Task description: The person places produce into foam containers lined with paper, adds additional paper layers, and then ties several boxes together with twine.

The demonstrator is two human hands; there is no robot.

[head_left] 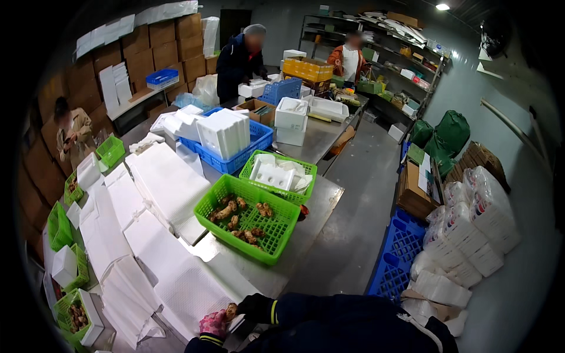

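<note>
At the near edge of the table, my left hand (213,324) wears a pink patterned glove and is closed by a small brown mushroom (232,311). My right hand (255,309), in a black glove, grips the same mushroom from the other side. Beneath and ahead of both hands lie white textured paper sheets (182,288). Beyond them stands a bright green basket (287,233) with several knobbly brown mushrooms (265,210) spread on its mesh floor. The fingertips of both hands are small and partly hidden.
A second green basket (313,170) holds white foam pieces. Behind it, a blue crate (262,138) carries white foam blocks (223,132). More green baskets (59,226) line the left side. Blue pallets (397,253) and wrapped white packs (488,220) stand right. Three other people are farther off.
</note>
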